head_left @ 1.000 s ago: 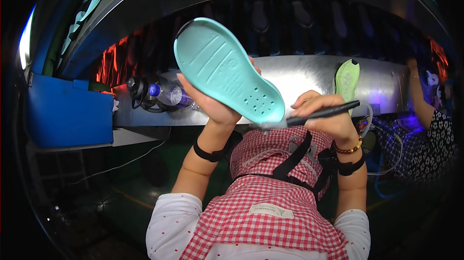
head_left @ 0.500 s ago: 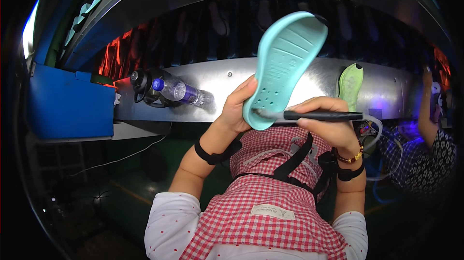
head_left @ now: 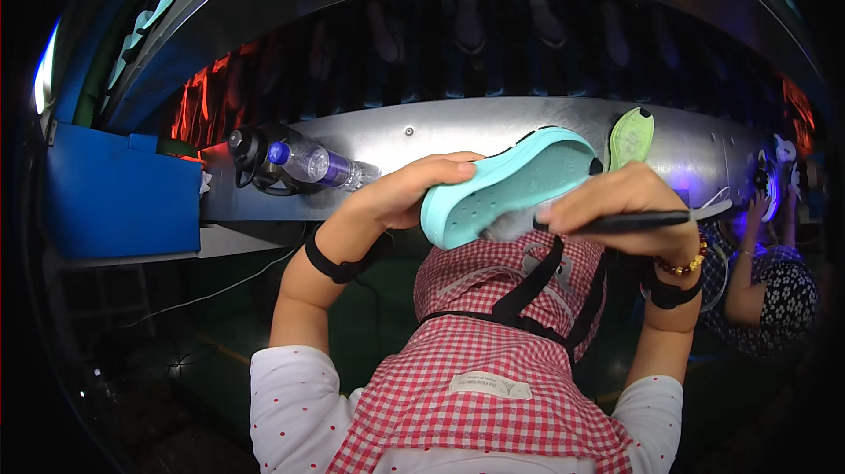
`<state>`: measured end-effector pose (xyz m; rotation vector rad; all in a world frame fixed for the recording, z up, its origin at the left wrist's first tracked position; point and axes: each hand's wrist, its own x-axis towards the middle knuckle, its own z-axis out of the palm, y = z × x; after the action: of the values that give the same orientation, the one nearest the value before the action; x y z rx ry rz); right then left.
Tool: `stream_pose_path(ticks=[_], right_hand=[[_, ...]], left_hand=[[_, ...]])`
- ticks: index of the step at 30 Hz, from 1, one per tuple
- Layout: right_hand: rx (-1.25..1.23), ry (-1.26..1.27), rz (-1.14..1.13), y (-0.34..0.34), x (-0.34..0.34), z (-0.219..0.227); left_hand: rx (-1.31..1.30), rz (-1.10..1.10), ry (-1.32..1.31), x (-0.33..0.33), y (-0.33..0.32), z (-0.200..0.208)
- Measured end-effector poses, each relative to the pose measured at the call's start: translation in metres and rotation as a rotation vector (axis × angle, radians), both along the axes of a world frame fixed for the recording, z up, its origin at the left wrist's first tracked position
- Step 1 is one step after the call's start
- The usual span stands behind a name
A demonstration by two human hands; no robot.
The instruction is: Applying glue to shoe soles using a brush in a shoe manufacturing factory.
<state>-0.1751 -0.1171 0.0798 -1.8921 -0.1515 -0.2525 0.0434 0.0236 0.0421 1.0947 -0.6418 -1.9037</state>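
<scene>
A turquoise shoe sole (head_left: 506, 188) with a raised rim is tilted above the metal ledge's front edge. My left hand (head_left: 414, 188) grips its left side, thumb over the rim and the other fingers mostly hidden. In my right hand (head_left: 620, 201) is a brush (head_left: 638, 222) with a black handle and a pale tube at its back end. Its whitish, blurred bristles are at the sole's near end, over the small holes; whether they touch cannot be made out. A light green sole (head_left: 631, 138) lies on the ledge beyond my right hand.
On the metal ledge (head_left: 519, 113) at left lie a clear bottle with a blue cap (head_left: 326, 166) and a dark bottle (head_left: 251, 157). A blue box (head_left: 123, 188) stands far left. Dark racks with soles (head_left: 469, 25) line the back. Another person (head_left: 770, 289) works at far right.
The turquoise sole has been lowered and tipped flatter, its far end dropping toward me. My right hand and brush have shifted right and turned. The other person's hands have moved.
</scene>
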Motion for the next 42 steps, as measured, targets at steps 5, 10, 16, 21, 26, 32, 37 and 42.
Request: stream_pose_path(ticks=[5, 10, 16, 21, 26, 32, 37, 42], right_hand=[[0.061, 0.001, -0.097, 0.008, -0.008, -0.024], [0.063, -0.134, -0.367, 0.015, -0.010, -0.025], [-0.022, -0.096, -0.246, 0.024, -0.017, -0.008], [0.086, 0.035, -0.545, 0.038, 0.006, -0.017], [-0.021, -0.072, -0.632, 0.043, 0.026, -0.043], [-0.279, -0.113, -0.261, 0.047, 0.004, -0.027], [0.024, -0.088, -0.568, 0.033, 0.035, -0.019], [0.081, -0.069, -0.296, 0.051, 0.023, -0.005]], left_hand=[[-0.135, 0.086, -0.139, 0.012, 0.007, -0.002], [-0.177, 0.114, 0.020, 0.022, 0.017, 0.004], [-0.086, 0.400, 0.670, 0.030, 0.015, -0.001], [-0.311, 0.589, 0.678, -0.025, -0.006, -0.041], [-0.194, 0.774, 0.571, -0.046, -0.011, -0.054], [-0.391, 0.770, 0.524, -0.018, -0.015, -0.055], [-0.389, 0.782, 0.609, -0.035, -0.025, -0.029], [-0.505, 0.817, 0.549, -0.022, -0.015, -0.028]])
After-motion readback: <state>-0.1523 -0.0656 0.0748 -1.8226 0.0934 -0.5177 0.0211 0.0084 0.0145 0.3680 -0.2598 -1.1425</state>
